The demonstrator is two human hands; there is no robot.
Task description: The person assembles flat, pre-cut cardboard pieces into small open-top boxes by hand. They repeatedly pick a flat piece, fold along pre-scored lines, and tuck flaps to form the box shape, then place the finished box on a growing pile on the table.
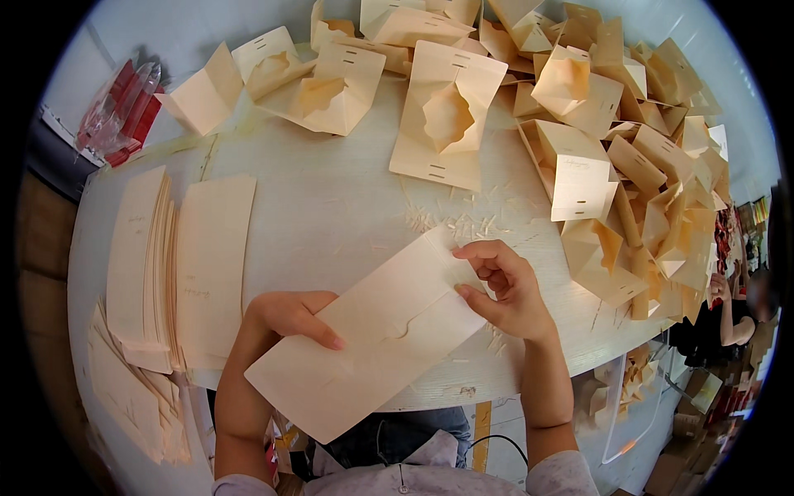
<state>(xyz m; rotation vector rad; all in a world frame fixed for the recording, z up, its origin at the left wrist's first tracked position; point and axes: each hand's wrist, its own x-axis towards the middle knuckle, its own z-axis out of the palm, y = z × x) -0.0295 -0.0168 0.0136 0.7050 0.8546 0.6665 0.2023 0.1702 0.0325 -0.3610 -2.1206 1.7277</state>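
Slantwise, a flat cream-coloured card sleeve [372,339] was held between both hands over the near edge of the pale round wooden table [331,207].

Its long side ran from low on the left up to the right. The left hand [281,318] was closed on the lower left part, thumb laid on top. The right hand [504,285] was pinched on the upper right corner, fingers curled, so each end was gripped and neither hand was nearer. A stack of flat cream cards [178,264] was seen just left of the left hand. A heap of folded-open cream card boxes [612,149] was piled beyond the right hand, well apart from the sleeve.
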